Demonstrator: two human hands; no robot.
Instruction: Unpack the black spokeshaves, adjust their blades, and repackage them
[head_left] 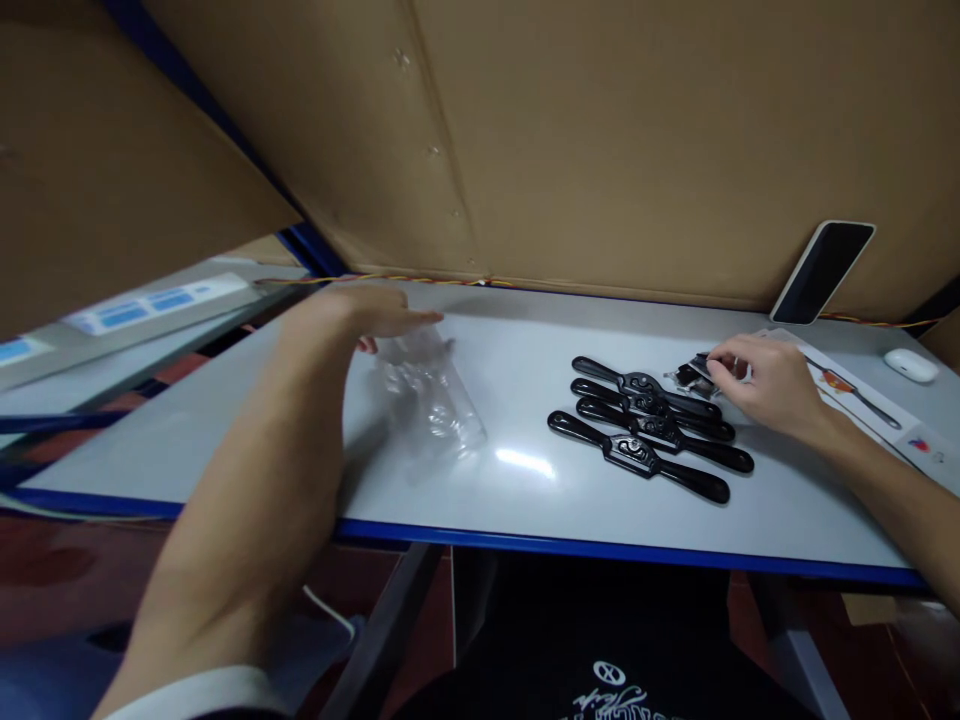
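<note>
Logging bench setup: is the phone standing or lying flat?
Standing, tilted: the phone rises at a slant from the tabletop, cardboard behind it.

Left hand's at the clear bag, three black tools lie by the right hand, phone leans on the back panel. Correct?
Count's off: the head view shows four black tools, not three, by the right hand. Rest holds: left hand at the clear bag, phone leaning on the back panel.

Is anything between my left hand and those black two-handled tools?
Yes, the clear plastic bag at your left hand lies partly in between; past it, nothing visible blocks the black tools.
</note>
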